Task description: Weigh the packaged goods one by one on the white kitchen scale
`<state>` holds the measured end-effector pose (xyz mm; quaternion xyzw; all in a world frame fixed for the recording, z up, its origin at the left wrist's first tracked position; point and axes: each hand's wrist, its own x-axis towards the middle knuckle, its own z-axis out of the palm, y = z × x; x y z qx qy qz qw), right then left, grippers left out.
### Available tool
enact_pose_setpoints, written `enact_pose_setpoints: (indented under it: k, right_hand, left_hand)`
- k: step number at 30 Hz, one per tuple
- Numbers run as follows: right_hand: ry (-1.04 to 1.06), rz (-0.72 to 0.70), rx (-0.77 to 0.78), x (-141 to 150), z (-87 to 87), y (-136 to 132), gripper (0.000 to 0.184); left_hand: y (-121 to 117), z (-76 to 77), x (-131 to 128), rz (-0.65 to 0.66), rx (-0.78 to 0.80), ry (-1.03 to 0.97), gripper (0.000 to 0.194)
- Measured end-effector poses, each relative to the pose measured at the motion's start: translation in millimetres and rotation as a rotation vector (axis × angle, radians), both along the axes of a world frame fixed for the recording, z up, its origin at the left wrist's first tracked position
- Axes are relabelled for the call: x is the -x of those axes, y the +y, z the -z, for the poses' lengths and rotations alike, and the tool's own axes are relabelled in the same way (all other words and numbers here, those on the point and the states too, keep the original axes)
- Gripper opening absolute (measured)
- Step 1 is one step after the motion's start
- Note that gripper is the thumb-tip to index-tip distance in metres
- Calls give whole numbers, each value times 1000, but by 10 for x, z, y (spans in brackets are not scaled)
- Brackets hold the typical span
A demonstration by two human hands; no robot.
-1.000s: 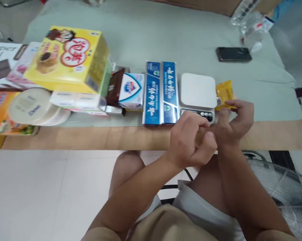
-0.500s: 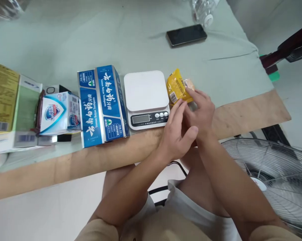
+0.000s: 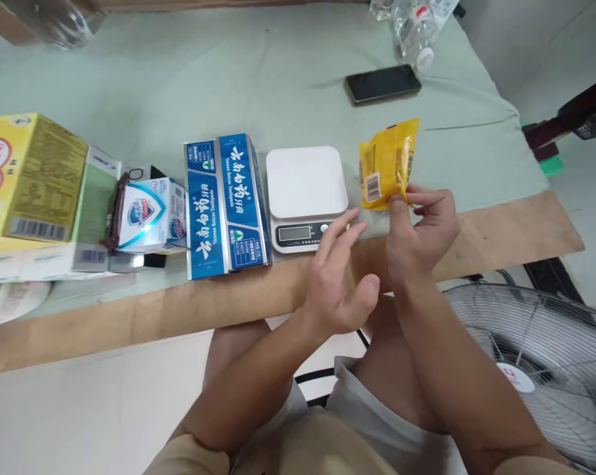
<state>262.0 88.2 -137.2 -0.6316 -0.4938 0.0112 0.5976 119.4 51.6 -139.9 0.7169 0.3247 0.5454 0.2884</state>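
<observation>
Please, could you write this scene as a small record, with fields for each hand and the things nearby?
Right hand: pinches a yellow packet near its bottom edge
Left hand: empty, fingers spread over the digital kitchen scale's near right corner
Left of scale: two Yunnan Baiyao toothpaste boxes
Beyond packet: black smartphone, clear plastic bottle
</observation>
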Motion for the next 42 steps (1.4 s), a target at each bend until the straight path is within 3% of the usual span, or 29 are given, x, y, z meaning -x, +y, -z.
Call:
enact_pose_setpoints:
  k: [5,10,16,22,29,33,37,42]
  right_hand:
    - [0,-184,151,509,-13,8,21]
    - [-154,-132,236,610,40,59,19]
    - [-298,-187,118,426,94,-11,30]
    - [-407,-260,237,519,106,-28,36]
    - [-427,-203,274,516,114,-16,37]
    - [-435,-200,328,515,110,-29,36]
    - [-399,-230,240,550,68,-81,41]
    - [-428,-250,106,653,1,-158,39]
  left_hand:
    - [-53,-82,348,-191,-79,79,55]
    - [-81,-83,539,-217,-37,141,59]
    - [-31,-26,415,-256,81,116,67]
    - [107,0,212,-402,100,126,73]
    - [133,-60,198,-392,205,219,68]
    - [144,-59,189,-295,275,274,73]
    - [91,-62,185,-202,253,242,75]
    - [-7,-45,272,-179,141,140,75]
